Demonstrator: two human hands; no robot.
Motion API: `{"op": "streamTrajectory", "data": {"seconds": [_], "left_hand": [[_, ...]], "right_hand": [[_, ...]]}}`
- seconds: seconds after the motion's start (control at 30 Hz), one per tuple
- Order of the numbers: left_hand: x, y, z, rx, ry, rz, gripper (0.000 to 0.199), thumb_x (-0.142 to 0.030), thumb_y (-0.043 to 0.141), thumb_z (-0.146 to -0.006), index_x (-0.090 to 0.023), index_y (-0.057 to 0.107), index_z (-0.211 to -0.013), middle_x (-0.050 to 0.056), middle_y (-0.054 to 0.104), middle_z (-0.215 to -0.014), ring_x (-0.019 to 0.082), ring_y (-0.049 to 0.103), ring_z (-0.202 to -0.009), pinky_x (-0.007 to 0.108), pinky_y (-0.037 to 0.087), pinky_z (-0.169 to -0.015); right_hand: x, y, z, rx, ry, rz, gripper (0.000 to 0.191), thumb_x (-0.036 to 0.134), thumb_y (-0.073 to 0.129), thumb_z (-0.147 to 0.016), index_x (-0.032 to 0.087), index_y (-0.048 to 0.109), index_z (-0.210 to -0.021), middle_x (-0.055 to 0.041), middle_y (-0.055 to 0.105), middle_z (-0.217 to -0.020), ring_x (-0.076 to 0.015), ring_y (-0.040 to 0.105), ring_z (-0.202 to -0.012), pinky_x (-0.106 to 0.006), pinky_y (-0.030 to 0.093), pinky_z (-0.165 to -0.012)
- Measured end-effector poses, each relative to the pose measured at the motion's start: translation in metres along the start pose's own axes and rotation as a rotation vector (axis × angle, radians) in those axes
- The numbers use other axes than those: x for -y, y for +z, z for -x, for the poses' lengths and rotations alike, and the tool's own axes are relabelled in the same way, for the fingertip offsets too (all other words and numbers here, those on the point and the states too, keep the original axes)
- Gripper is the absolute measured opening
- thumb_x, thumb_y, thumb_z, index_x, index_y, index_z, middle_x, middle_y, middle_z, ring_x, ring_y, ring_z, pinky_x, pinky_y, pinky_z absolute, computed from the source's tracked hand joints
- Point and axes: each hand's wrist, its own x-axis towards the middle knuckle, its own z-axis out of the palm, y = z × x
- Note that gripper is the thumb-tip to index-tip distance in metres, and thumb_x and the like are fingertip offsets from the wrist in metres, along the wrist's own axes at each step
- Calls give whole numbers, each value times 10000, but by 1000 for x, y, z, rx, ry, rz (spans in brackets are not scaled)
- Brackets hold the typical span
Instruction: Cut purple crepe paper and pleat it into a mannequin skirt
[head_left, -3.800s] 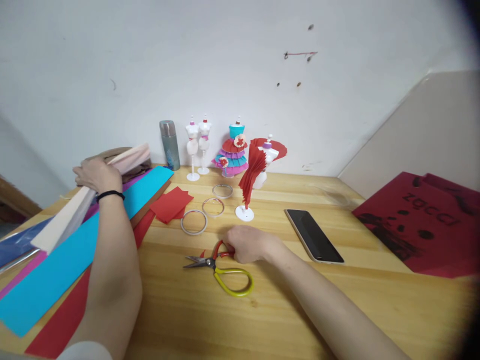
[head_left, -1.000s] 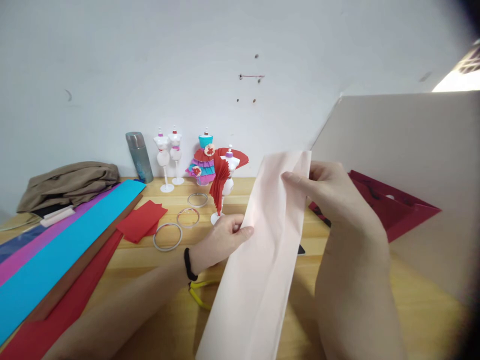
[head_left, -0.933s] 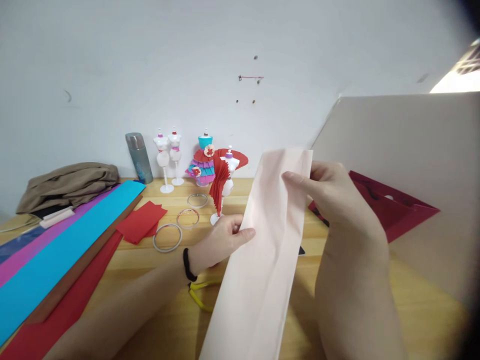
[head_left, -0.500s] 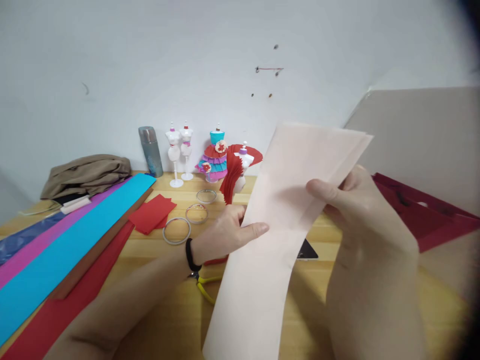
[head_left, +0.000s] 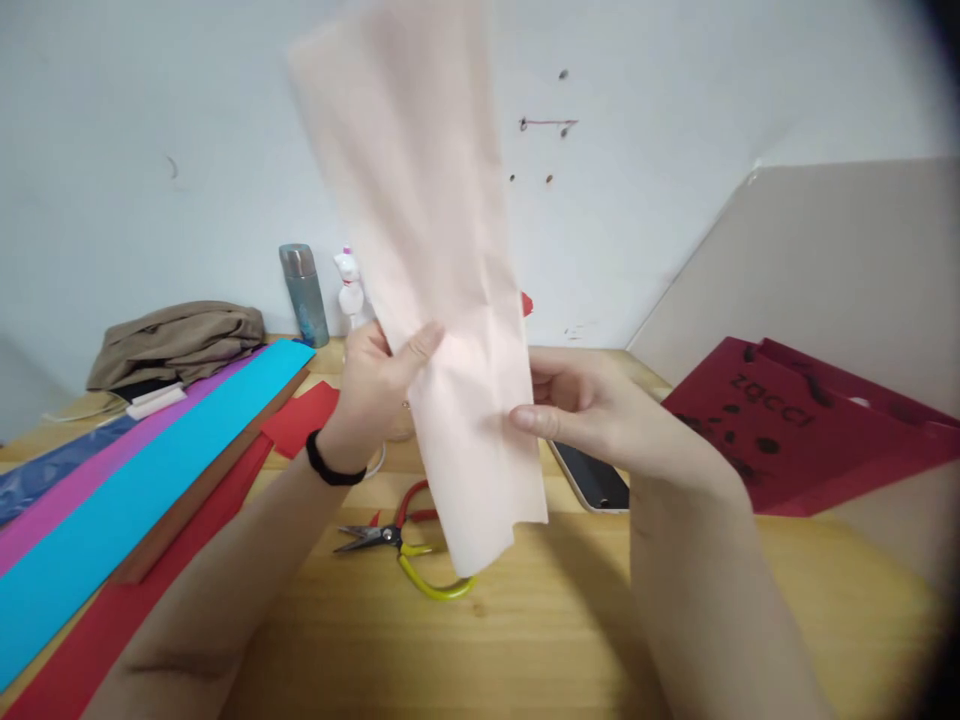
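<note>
A long, pale pink strip of crepe paper [head_left: 442,210] is held up in front of me, its upper end blurred against the wall. My left hand [head_left: 382,385] grips its left edge, thumb on the near face. On the right edge, my right hand [head_left: 589,405] pinches the paper lower down, thumb in front and fingers behind. Below the strip, scissors [head_left: 386,537] with one red and one yellow handle lie spread on the table, partly covered by the paper. A white dress form [head_left: 349,290] shows beside the strip; whatever stands behind the paper is mostly hidden.
At left lie blue [head_left: 172,475], purple and red paper strips, with red paper pieces [head_left: 304,418] nearby. A flask [head_left: 304,295] and brown cloth [head_left: 180,340] stand at the back. A phone [head_left: 592,478] and a dark red bag [head_left: 810,430] are at right.
The strip has swung up and to the left, its lower end now showing above the table. Both hands have shifted left, uncovering the scissors and more of the phone and bag.
</note>
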Motion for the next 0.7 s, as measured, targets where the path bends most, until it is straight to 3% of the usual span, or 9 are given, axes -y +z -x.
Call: {"op": "streamTrajectory", "data": {"seconds": [0.13, 0.23, 0.43, 0.7], "left_hand": [[-7, -13, -17, -196, 227, 26, 299, -383, 798, -755, -189, 727, -970, 63, 757, -1028, 284, 658, -1143, 380, 551, -957], [-15, -20, -23, -242, 270, 45, 267, -351, 802, -752, -212, 720, -965, 39, 754, -1059, 281, 605, -1232, 377, 518, -1025], [-21, -32, -31, -276, 243, 126, 142, -286, 795, -727, -238, 714, -833, -7, 764, -1047, 262, 628, -1202, 342, 530, -1035], [-8, -32, -32, -255, 18, 263, 286, -223, 742, -732, -211, 711, -1016, 21, 748, -1151, 279, 561, -1298, 373, 482, -1096]], "right_hand": [[-13, 3, -8, 82, 53, 109, 378, 340, 711, -785, 209, 676, -1139, -59, 717, -1088, -265, 666, -979, -359, 554, -803], [-20, 4, -11, 94, 98, 124, 343, 292, 669, -782, 199, 673, -1113, -43, 715, -1011, -239, 656, -891, -330, 536, -729], [-20, 4, -11, 48, 186, 68, 172, 347, 625, -789, 205, 672, -874, -34, 689, -842, -210, 629, -740, -284, 468, -589], [-16, -5, -7, 23, 259, 164, 219, 394, 616, -805, 186, 654, -861, -28, 658, -792, -180, 579, -659, -268, 398, -526]]}}
